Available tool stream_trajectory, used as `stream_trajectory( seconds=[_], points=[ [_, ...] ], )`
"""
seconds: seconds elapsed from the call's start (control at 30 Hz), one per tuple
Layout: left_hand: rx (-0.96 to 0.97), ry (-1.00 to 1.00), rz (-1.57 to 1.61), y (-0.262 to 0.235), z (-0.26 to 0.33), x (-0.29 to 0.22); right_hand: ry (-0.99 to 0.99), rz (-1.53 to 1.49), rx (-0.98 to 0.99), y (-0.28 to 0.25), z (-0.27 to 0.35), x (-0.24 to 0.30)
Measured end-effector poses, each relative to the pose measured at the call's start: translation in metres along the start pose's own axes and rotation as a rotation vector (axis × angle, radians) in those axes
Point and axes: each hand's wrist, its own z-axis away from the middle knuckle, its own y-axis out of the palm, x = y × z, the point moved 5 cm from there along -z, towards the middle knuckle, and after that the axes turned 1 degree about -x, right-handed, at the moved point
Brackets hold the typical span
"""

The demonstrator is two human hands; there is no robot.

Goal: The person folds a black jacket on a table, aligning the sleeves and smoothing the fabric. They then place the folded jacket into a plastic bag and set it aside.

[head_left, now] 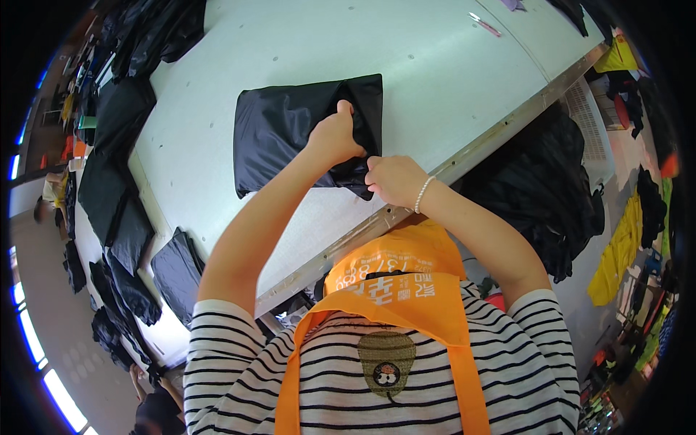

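A folded black garment (279, 123) of shiny, thin fabric lies as a flat, roughly square bundle on the pale work table. My left hand (335, 136) rests on its right part, thumb and a finger bent into a loose fold of the cloth; the other fingers are hidden. At the bundle's near right corner, my right hand (395, 180) is closed, pinching the edge of the fabric between thumb and fingers. A beaded bracelet (423, 194) circles my right wrist. The two hands are close together, with creased cloth between them.
The pale table (435, 94) has a worn edge running diagonally beside me. Black folded garments (116, 181) line its left side. A heap of black cloth (536, 188) sits below the edge at right. A small pink-handled tool (484, 25) lies at the far right.
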Motion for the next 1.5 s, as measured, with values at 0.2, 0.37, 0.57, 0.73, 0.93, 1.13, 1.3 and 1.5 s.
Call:
stream_trajectory(
  seconds=[0.2, 0.37, 0.57, 0.73, 0.93, 1.13, 1.3, 1.5],
  points=[
    [-0.245, 0.109, 0.440, -0.018, -0.001, -0.021, 0.013, 0.030, 0.097, 0.012, 0.007, 0.001],
    [-0.370, 0.274, 0.190, -0.064, 0.031, -0.010, 0.012, -0.027, 0.019, 0.006, 0.014, -0.006],
    [-0.243, 0.230, -0.085, -0.025, 0.077, 0.010, 0.064, -0.070, -0.025, 0.002, 0.013, -0.019],
    [-0.412, 0.296, -0.134, -0.011, 0.070, -0.008, 0.073, -0.017, -0.001, -0.001, 0.014, -0.015],
    [-0.297, 0.533, -0.496, -0.011, 0.058, -0.032, 0.056, 0.013, -0.019, 0.005, 0.016, -0.016],
    [-0.121, 0.800, -0.228, -0.027, 0.052, -0.033, 0.040, -0.001, -0.028, 0.006, 0.019, -0.017],
    [-0.185, 0.955, -0.195, -0.015, 0.063, -0.044, 0.034, -0.015, -0.043, 0.009, 0.019, -0.021],
    [-0.137, 0.622, -0.018, 0.017, 0.044, -0.018, 0.033, -0.016, -0.028, 0.013, 0.020, -0.020]
  ],
)
